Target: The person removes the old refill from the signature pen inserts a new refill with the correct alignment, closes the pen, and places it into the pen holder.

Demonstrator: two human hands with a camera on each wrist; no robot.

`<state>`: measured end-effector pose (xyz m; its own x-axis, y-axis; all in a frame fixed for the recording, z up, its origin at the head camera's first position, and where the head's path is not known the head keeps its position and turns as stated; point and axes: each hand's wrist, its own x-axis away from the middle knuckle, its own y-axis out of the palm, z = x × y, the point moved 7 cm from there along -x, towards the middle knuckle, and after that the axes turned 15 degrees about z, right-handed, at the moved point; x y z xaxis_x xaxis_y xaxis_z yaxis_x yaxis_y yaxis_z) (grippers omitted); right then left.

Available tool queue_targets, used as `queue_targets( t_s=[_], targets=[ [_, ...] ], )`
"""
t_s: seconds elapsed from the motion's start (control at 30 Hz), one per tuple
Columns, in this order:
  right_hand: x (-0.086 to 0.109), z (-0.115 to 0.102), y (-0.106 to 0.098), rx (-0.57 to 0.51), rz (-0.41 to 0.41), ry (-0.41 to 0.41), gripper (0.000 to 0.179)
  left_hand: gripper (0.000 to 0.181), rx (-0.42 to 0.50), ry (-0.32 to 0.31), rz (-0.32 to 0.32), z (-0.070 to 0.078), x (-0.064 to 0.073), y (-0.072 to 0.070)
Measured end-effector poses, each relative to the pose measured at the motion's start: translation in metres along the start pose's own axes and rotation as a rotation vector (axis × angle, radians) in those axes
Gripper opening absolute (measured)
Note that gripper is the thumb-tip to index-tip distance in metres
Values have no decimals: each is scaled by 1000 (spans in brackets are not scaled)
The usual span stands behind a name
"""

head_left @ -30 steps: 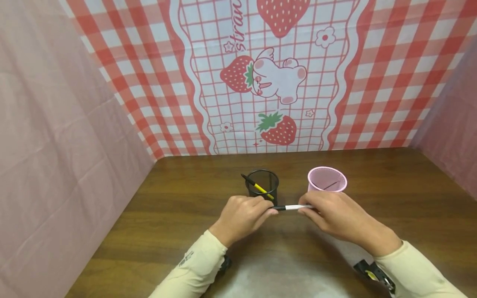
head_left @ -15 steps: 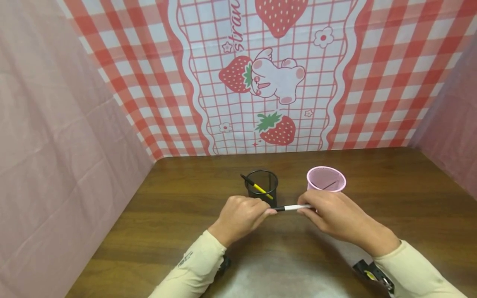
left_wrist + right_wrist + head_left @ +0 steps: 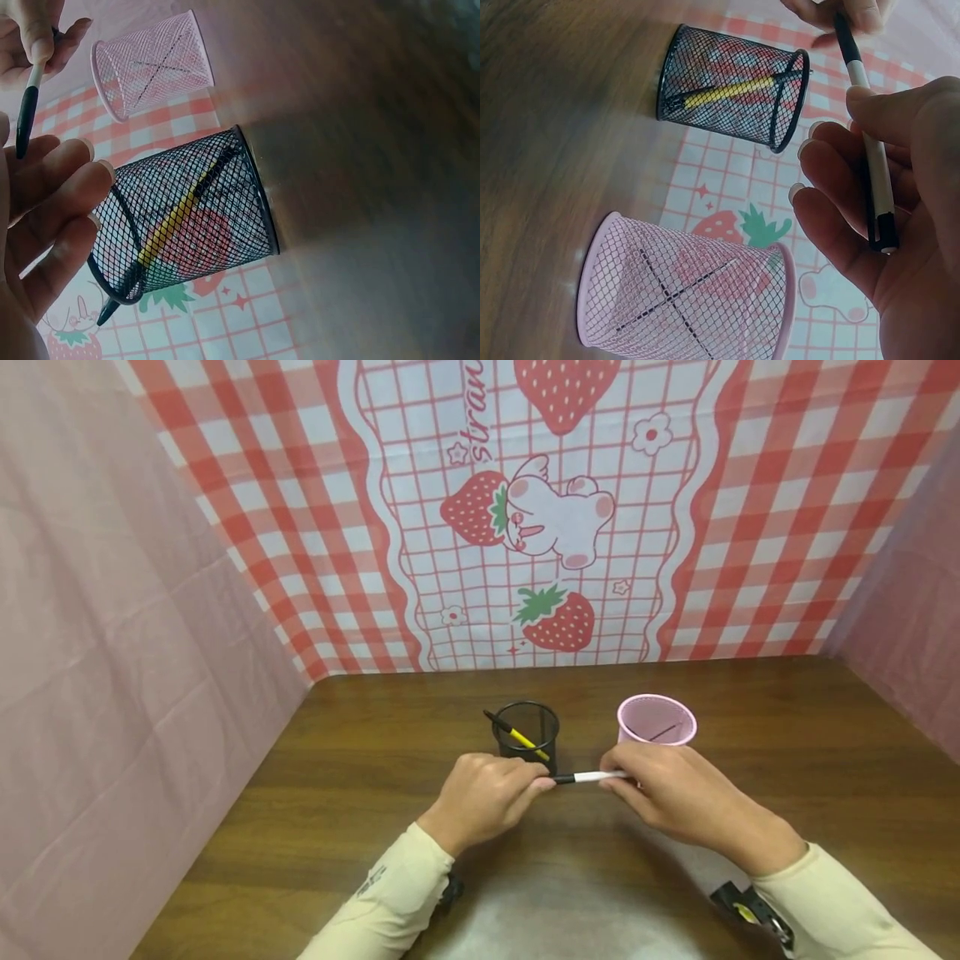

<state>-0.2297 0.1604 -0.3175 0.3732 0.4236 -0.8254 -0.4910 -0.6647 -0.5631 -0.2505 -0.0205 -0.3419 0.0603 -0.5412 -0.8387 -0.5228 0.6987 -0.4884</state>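
A white pen (image 3: 588,777) with a black grip section is held level between both hands in the head view. My left hand (image 3: 491,793) pinches its black end between thumb and fingers. My right hand (image 3: 675,793) grips the white barrel; the right wrist view shows the clip end of the pen (image 3: 881,195) lying across that palm. Just behind the left hand stands a black mesh pen cup (image 3: 184,214), with a yellow-and-black pen (image 3: 172,225) leaning inside it. A pink mesh pen cup (image 3: 690,292) is behind the right hand, and two thin dark lines cross in it.
Both cups stand on a brown wooden table (image 3: 315,827). A red-and-white checked cloth (image 3: 555,527) with strawberries hangs at the table's back edge. Pink cloth (image 3: 150,652) closes off the left side, and more pink cloth (image 3: 900,635) the right.
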Motion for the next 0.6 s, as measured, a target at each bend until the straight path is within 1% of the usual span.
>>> queue_targets(
  t_s=[0.1,0.23,0.4,0.6],
  targets=[
    [-1,1,0,-1,-3,3,15,27,12,-9,4,0,-1,-1],
    [0,1,1,-1,-4,6,17,27,17,19,15,3,-3,-2],
    [0,0,2,-5,-3,9,15,22,-6,49,46,6,-6,-5],
    [1,-2,2,-12,13,-8,10,16,-17,49,55,7,-6,-6]
  ],
)
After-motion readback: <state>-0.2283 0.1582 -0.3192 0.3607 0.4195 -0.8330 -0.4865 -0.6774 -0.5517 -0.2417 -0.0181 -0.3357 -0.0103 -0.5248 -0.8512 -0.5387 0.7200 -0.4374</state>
